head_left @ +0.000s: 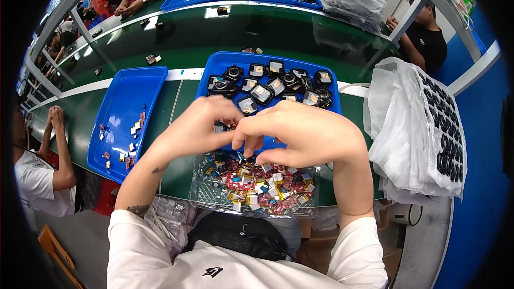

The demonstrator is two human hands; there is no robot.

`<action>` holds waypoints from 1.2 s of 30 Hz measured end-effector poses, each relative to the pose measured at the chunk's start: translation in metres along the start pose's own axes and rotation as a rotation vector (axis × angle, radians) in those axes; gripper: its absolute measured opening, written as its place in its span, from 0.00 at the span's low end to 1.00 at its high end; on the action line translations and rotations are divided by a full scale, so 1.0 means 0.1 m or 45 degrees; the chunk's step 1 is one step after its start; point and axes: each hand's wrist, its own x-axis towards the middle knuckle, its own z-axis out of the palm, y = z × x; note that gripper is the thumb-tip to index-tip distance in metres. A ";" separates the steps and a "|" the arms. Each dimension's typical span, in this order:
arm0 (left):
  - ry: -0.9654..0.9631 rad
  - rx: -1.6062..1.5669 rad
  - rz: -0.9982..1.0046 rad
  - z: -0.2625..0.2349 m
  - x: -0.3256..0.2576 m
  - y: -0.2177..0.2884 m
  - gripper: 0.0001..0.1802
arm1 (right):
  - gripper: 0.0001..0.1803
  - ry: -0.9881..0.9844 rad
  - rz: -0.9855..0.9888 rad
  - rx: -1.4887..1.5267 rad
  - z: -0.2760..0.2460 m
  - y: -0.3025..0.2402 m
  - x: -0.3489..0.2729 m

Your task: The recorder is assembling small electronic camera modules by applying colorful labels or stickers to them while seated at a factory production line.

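Red circuit boards (238, 183) lie heaped just below the fingers (276, 156).

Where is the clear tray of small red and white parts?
In the head view, the clear tray is at lower centre, below the right hand and the blue tray of black cases.
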 end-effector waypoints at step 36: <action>0.175 -1.110 -0.050 -0.32 0.64 0.20 0.08 | 0.03 1.057 -0.153 -0.354 -0.39 0.06 -0.08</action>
